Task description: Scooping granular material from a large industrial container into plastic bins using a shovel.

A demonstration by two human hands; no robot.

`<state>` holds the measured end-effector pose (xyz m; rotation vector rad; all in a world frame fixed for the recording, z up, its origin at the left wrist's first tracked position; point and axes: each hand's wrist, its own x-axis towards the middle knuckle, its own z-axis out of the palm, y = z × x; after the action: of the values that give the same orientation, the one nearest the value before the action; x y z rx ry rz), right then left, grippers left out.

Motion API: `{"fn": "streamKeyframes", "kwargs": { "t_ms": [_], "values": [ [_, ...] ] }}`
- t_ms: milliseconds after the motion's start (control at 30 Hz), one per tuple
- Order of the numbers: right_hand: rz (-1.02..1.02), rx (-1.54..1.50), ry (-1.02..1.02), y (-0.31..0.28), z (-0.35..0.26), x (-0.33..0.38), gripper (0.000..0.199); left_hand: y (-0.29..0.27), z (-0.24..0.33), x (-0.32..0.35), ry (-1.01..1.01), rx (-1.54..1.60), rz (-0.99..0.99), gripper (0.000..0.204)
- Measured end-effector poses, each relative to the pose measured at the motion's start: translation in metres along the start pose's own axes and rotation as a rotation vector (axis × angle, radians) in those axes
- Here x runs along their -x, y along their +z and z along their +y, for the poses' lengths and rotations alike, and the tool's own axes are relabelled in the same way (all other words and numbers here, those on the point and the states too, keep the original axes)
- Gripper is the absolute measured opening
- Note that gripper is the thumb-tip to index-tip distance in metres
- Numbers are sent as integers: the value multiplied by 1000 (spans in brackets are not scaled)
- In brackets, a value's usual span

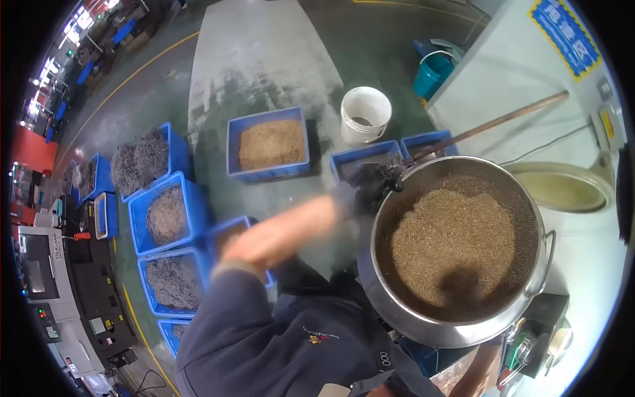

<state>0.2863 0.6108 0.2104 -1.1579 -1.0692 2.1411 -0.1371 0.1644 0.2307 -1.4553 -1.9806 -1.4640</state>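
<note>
A round steel drum [390, 298] stands at the right, with a perforated inner wall. Fine brass-coloured metal chips [456, 231] fill much of it, and a dark shadow falls on them. My left forearm, blurred, reaches across to its far left rim. There my black-gloved left hand [376, 187] is closed at the edge; the exact grip is hard to make out. My right forearm [479, 374] comes in below the drum's near side, beside a dark box with a green round part [527, 347]. The drum's body hides most of my right hand and its fingers.
A long wooden handle [496, 124] slants behind the drum, and a round lid [562, 187] stands open at its right. Blue bins of grey shavings [173, 283] line the left. Ahead are a blue bin of tan chips [272, 144], a white bucket [366, 114] and a teal bucket [433, 74].
</note>
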Motion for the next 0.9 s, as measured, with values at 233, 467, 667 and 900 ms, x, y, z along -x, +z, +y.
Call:
{"fn": "streamKeyframes", "kwargs": {
  "t_ms": [233, 467, 667, 900],
  "values": [
    [-177, 139, -18, 54, 80, -4, 36, -89, -82, 102, -550, 345, 77, 27],
    [-254, 963, -164, 316, 238, 77, 34, -224, -194, 179, -961, 29, -236, 22],
    [-233, 1561, -885, 343, 387, 33, 41, -258, -273, 215, -1615, 261, -148, 23],
    [-14, 1189, -647, 353, 588, -8, 33, -284, -484, 411, -991, 109, -236, 33]
  ]
}}
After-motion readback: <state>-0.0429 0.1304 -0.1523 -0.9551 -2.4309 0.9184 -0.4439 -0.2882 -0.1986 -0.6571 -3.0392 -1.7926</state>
